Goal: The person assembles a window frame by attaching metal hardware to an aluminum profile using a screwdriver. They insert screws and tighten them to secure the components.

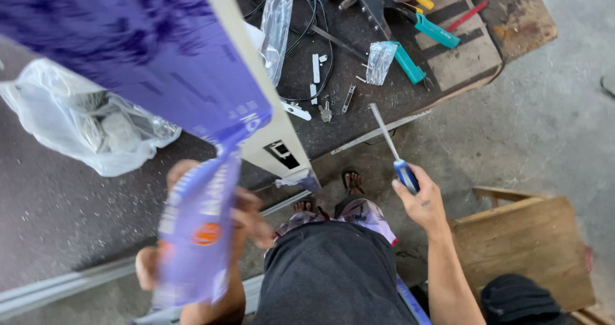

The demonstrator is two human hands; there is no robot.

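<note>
My right hand (423, 203) holds a screwdriver (392, 149) by its blue handle, its metal shaft pointing up toward the edge of the dark worktable (359, 107). My left hand (246, 216), blurred, grips a strip of purple protective film (195, 229) that hangs peeled from a long white panel (256, 94). That panel slants across the table and is largely covered with the same purple film (128, 43). A small dark slot (282, 153) shows near the panel's lower end.
Pliers with teal handles (423, 37), loose screws and small metal parts (327, 101), black cable (301, 24) and clear plastic bags (90, 126) lie on the table. A wooden crate (525, 248) stands on the concrete floor at right. My sandalled feet (352, 183) are below the table edge.
</note>
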